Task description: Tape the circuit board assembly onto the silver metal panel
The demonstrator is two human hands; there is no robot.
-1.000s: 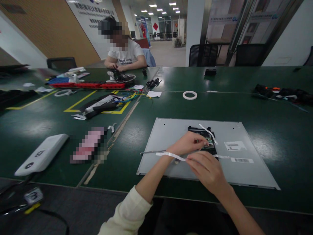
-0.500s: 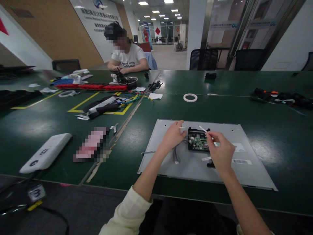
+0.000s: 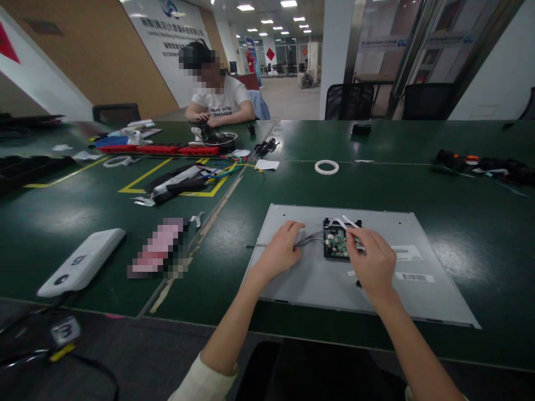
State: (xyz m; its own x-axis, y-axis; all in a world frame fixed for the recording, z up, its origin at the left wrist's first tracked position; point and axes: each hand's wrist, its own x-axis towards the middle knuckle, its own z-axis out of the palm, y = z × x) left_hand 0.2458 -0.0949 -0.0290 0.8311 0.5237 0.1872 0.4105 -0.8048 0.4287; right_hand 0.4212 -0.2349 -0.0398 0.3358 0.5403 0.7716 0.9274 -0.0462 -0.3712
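My right hand (image 3: 374, 264) is closed in a pinch on a thin white flat cable (image 3: 350, 221) above the green circuit board (image 3: 337, 243). The board sits in a black frame (image 3: 326, 255) on a flat grey metal panel (image 3: 309, 287). My left hand (image 3: 278, 250) is over the left part of the panel, its fingers curled round the grey cables (image 3: 311, 238) that lead to the board. Thumb and forefinger stand somewhat apart, and the other fingers are partly hidden. A small black piece (image 3: 359, 284) shows beside my right wrist.
A white tape roll (image 3: 326, 167) lies beyond the panel. To the left are a phone (image 3: 159, 248), a white power bank (image 3: 81, 262) and a black bundle with wires (image 3: 179, 184). A person (image 3: 219, 94) sits across the green table (image 3: 288, 181).
My left hand has moved down and left, and the grey cables now run sideways to it. My right hand has shifted slightly left, still pinching the white flat cable.
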